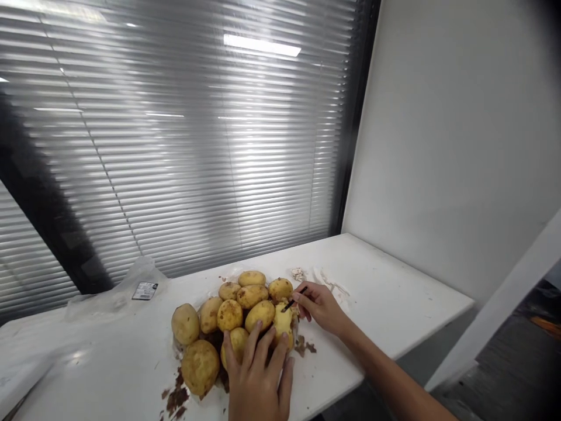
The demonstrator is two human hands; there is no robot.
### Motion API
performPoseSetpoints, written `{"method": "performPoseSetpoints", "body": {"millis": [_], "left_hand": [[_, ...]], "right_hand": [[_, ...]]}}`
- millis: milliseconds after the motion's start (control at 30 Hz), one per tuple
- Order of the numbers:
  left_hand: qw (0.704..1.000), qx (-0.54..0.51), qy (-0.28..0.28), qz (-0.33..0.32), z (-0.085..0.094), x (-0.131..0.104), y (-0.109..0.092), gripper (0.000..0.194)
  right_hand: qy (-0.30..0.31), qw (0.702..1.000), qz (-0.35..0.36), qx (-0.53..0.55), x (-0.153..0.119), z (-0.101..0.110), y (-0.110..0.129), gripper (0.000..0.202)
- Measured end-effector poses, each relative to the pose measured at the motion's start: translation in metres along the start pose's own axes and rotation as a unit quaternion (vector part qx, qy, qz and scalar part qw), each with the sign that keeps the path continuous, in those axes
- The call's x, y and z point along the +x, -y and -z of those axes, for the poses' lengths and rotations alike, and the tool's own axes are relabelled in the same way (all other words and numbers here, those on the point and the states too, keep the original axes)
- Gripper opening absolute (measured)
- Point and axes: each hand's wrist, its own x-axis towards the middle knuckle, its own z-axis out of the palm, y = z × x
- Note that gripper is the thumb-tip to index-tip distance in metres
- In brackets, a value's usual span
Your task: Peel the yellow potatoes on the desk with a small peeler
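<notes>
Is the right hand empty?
No, the right hand grips a thin black tool against a partly peeled potato.
</notes>
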Motion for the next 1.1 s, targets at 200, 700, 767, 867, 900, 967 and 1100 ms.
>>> {"method": "performPoseSetpoints", "body": {"millis": [200, 700, 767, 867, 900, 967, 1100], "left_hand": [[1.000, -0.006, -0.009, 0.022, 0.000, -0.002, -0.001, 0.026], [0.996, 0.052, 0.049, -0.054, 0.009, 0.001, 0.009, 0.030], [0.995, 0.060, 0.052, -0.063, 0.010, 0.001, 0.009, 0.031], [0.994, 0.063, 0.058, -0.061, 0.010, 0.001, 0.010, 0.030], [0.995, 0.063, 0.056, -0.060, 0.010, 0.000, 0.011, 0.030], [0.994, 0.064, 0.056, -0.067, 0.010, 0.000, 0.011, 0.031], [0.995, 0.061, 0.055, -0.056, 0.010, 0.000, 0.011, 0.031]], "right_hand": [[0.004, 1.000, -0.011, -0.019, -0.001, -0.003, 0.000, 0.034], [0.029, 0.999, -0.035, 0.003, 0.000, 0.001, 0.001, 0.038], [-0.008, 1.000, -0.017, -0.014, 0.000, 0.002, 0.001, 0.036], [0.006, 1.000, -0.023, 0.004, -0.001, 0.003, 0.003, 0.036], [0.025, 0.999, -0.035, 0.012, -0.001, 0.003, 0.003, 0.037], [0.030, 0.999, -0.043, 0.004, -0.002, 0.003, 0.004, 0.037], [-0.013, 1.000, -0.008, -0.015, -0.001, 0.003, 0.005, 0.036]]}}
